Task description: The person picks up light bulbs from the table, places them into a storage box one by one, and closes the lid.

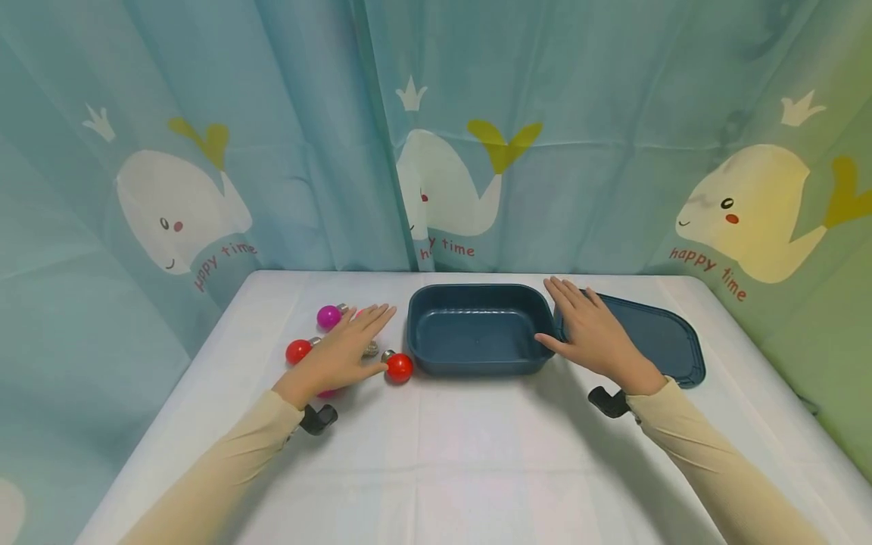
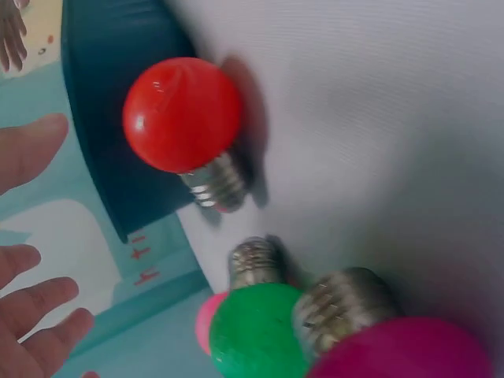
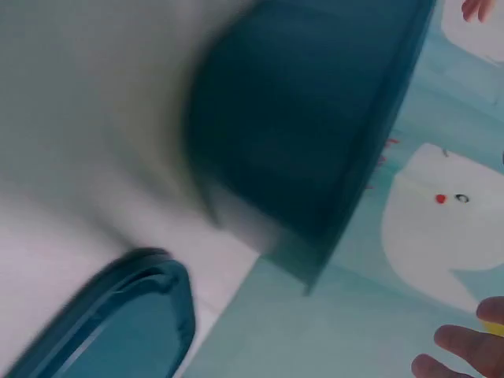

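Note:
My left hand [image 1: 343, 350] hovers with fingers stretched over a group of small round light bulbs on the left of the table. Among them are a purple bulb [image 1: 329, 317], a red bulb [image 1: 298, 351] and another red bulb [image 1: 399, 368] close to the thumb. A green bulb [image 2: 256, 331] shows in the left wrist view. My right hand [image 1: 591, 333] is held over the right end of a dark blue rectangular bin [image 1: 477, 369], fingers straight and holding nothing. Nothing shows inside the bin. Part of the bulb group is hidden under the left hand.
A dark blue lid [image 1: 657, 333] lies flat to the right of the bin, partly behind the right hand. The white tabletop [image 1: 470, 462] ends at the back against a blue curtain [image 1: 320, 151] printed with whales.

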The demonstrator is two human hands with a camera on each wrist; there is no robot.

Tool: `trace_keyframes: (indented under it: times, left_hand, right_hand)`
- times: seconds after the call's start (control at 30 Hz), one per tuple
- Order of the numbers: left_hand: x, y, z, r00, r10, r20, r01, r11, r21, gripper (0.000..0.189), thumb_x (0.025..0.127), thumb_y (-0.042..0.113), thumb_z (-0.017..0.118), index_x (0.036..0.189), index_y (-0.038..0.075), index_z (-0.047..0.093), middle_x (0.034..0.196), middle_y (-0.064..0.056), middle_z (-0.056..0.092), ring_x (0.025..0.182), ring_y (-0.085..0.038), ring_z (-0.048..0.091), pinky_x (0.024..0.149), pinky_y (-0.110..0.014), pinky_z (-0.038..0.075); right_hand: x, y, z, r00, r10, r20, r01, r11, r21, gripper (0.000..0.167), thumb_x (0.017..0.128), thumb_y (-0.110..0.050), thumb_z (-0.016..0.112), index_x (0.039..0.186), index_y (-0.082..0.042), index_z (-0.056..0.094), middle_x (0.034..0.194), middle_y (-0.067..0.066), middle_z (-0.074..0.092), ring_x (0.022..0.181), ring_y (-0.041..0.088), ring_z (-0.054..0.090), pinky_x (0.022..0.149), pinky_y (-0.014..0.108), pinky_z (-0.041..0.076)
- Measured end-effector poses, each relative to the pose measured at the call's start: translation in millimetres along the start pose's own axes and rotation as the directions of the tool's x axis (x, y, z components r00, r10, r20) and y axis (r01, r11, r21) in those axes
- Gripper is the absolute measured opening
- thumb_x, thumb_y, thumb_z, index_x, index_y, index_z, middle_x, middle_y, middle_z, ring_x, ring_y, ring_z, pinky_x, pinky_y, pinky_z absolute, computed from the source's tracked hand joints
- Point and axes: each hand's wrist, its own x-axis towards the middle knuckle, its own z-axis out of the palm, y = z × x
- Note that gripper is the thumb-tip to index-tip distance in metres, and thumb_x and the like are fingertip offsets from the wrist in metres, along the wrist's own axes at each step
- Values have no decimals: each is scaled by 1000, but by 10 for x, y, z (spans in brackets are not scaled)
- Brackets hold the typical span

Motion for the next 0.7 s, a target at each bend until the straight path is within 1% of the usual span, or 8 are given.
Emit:
trace_keyframes:
  times: [0.1, 0.17, 0.27, 0.33, 0.37, 0.5, 0.63, 0.7]
  left_hand:
    - [-14, -32, 18, 1000, -20, 20, 20, 1000, -12, 86, 80, 32, 73, 149, 12, 26, 152, -10, 33, 140, -30, 32, 116, -56, 19]
    - [-20, -47, 32, 998, -41, 40, 42, 999, -20, 85, 79, 31, 74, 148, 14, 28, 151, -8, 36, 138, -29, 35, 113, -54, 26]
    - [-24, -61, 50, 996, -64, 63, 66, 997, -29, 81, 79, 30, 75, 147, 16, 33, 147, -6, 41, 134, -27, 40, 107, -51, 38]
    - [-27, -67, 58, 995, -70, 72, 73, 997, -31, 78, 78, 29, 75, 145, 16, 36, 145, -6, 45, 132, -27, 43, 104, -49, 43]
    - [-26, -71, 64, 995, -71, 73, 73, 997, -28, 77, 78, 28, 76, 144, 16, 38, 143, -6, 47, 130, -27, 45, 102, -48, 44]
    - [-17, -89, 90, 997, -41, 72, 42, 999, -11, 68, 77, 24, 77, 137, 14, 47, 135, -7, 54, 124, -26, 51, 100, -45, 47]
    - [7, -105, 124, 997, 4, 73, -5, 1000, 8, 56, 77, 20, 77, 129, 13, 56, 127, -6, 60, 118, -24, 55, 98, -42, 49]
    - [25, -109, 146, 997, 11, 80, -12, 1000, 10, 52, 76, 19, 77, 125, 13, 59, 125, -5, 62, 116, -24, 56, 98, -41, 49]
  right_hand:
    - [-18, 73, 55, 999, -2, -48, 3, 999, 32, 84, 82, -35, 70, 144, 3, 28, 142, 26, 41, 127, 41, 44, 104, 58, 35]
    - [-22, 113, 84, 998, 21, -55, -17, 997, 79, 82, 83, -32, 70, 144, 4, 29, 139, 28, 44, 118, 42, 51, 98, 57, 42]
    - [-15, 158, 123, 996, 88, -15, -85, 981, 173, 79, 86, -29, 67, 145, 3, 26, 136, 28, 47, 113, 44, 55, 91, 57, 46]
    - [-4, 185, 148, 990, 135, 28, -138, 962, 237, 77, 89, -29, 64, 146, 2, 23, 137, 27, 47, 114, 43, 54, 90, 57, 46]
    - [2, 200, 161, 987, 156, 49, -163, 949, 268, 77, 90, -30, 62, 147, 2, 22, 136, 26, 47, 117, 43, 53, 91, 58, 45]
    - [12, 263, 221, 974, 204, 94, -225, 885, 407, 72, 93, -31, 58, 147, 1, 22, 129, 25, 53, 110, 40, 58, 89, 57, 47]
    - [-2, 311, 275, 960, 249, 129, -280, 812, 512, 68, 94, -33, 56, 146, 0, 26, 122, 23, 59, 105, 39, 61, 86, 53, 50]
    - [-12, 332, 301, 951, 270, 153, -309, 774, 553, 66, 95, -34, 54, 145, 0, 28, 121, 23, 60, 106, 38, 62, 86, 51, 51]
